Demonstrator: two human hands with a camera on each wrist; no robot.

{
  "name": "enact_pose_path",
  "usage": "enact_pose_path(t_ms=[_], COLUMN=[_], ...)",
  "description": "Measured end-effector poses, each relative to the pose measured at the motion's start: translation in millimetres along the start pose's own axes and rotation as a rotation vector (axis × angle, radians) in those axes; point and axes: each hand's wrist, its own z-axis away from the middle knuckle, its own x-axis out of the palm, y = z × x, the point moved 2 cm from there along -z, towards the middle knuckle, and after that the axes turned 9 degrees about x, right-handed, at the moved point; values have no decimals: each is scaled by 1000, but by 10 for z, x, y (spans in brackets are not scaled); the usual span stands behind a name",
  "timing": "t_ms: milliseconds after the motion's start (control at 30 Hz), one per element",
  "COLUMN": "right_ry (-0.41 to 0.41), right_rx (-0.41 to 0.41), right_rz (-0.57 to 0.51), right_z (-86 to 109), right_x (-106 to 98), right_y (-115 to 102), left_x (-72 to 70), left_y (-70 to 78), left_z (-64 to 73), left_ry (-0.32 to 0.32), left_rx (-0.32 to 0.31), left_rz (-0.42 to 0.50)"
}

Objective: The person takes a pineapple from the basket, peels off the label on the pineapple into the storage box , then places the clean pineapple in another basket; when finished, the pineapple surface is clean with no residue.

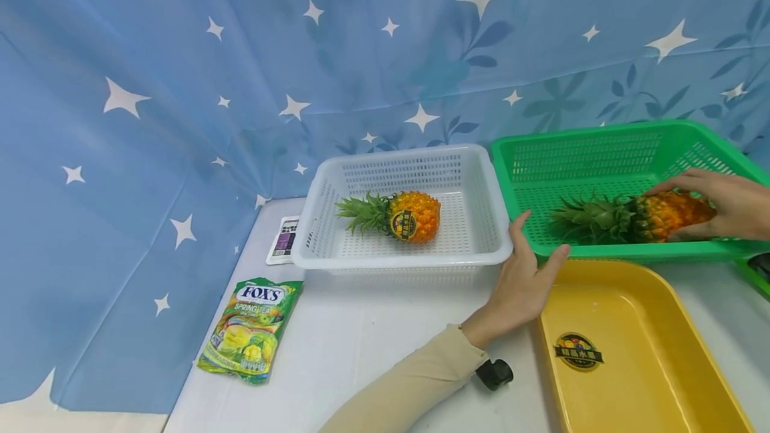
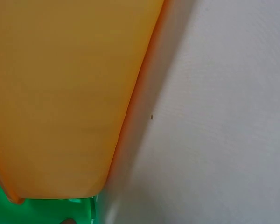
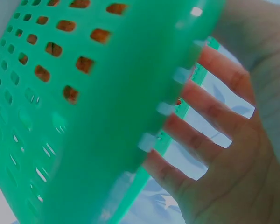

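Note:
In the head view, a pineapple (image 1: 664,216) with a leafy crown lies in the green basket (image 1: 589,251). My right hand (image 1: 724,202) reaches over the basket's rim and grips the fruit's body between thumb and fingers. The right wrist view has the green basket wall (image 3: 98,121) hiding the fingertips of that hand (image 3: 224,154). My left hand (image 1: 523,282) is by the near corner where the green and white baskets meet, thumb and a finger spread; whether it touches a rim is unclear. Another pineapple (image 1: 415,217), with a dark label, lies inside the white basket (image 1: 397,261).
A yellow tray (image 1: 637,379) with a label stands in front of the green basket. To the left lie a green Fox's candy bag (image 1: 251,329) and a white packet (image 1: 283,240). A black object (image 1: 494,374) sits beside my left forearm. Behind hangs a blue star-patterned curtain (image 1: 373,52).

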Motion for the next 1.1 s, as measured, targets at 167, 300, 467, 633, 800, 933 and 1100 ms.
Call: enact_pose_path(t_ms=[167,300,467,633,800,933,1100], right_ry=[14,48,46,42,57,120,207], right_rx=[0,-17,-29,-55,-87,-172,-297], right_rz=[-17,-23,-23,-17,14,35,33], right_z=[-43,-57,-70,-80,-99,-96,-43], right_x=[-9,-62,-155,-261,-380,-443,-490], right_y=[46,32,-107,-358,-692,-975,-1291], left_x=[4,-4,-16,-11,-22,-91,-330], left_y=[-8,2,13,14,53,123,262], left_z=[-12,-9,0,12,33,97,294], left_ry=[3,1,3,7,7,-31,-172], left_rx=[11,24,24,25,20,-42,-161], left_rz=[-11,1,7,5,4,14,-12])
